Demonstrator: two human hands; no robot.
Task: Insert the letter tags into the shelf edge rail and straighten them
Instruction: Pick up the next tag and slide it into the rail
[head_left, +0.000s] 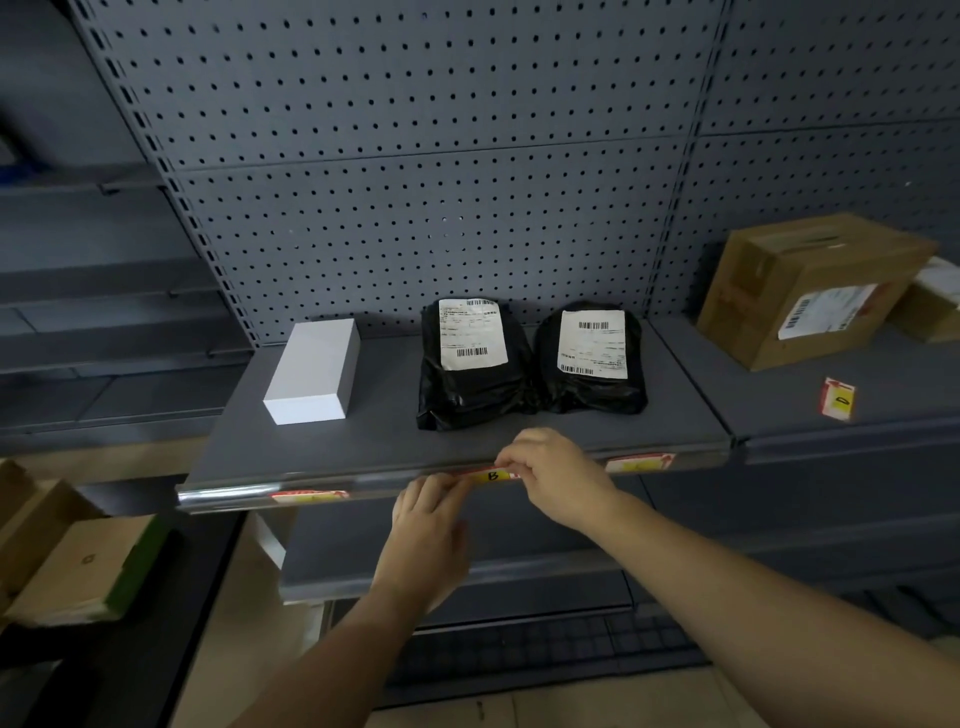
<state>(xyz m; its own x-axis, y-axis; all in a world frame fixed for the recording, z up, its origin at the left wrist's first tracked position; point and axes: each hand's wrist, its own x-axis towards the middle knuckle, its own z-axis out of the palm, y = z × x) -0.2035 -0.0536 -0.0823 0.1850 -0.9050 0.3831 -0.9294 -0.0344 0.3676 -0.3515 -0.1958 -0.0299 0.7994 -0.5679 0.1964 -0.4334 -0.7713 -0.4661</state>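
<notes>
A clear rail (234, 493) runs along the front edge of the grey shelf (384, 431). A yellow and red tag marked B (492, 474) sits in the rail at the middle. My left hand (426, 540) pinches its left end from below, and my right hand (558, 480) pinches its right end from above. Another tag (309, 496) sits in the rail to the left, and a third tag (640, 462) to the right; their letters are unreadable. A loose tag marked D (837, 399) lies flat on the neighbouring shelf at the right.
On the shelf stand a white box (311, 371) and two black parcels (470, 364) (592, 358) with white labels. Cardboard boxes (800, 291) sit on the right shelf, more cartons (67, 551) at lower left. Pegboard (415, 156) backs the shelving.
</notes>
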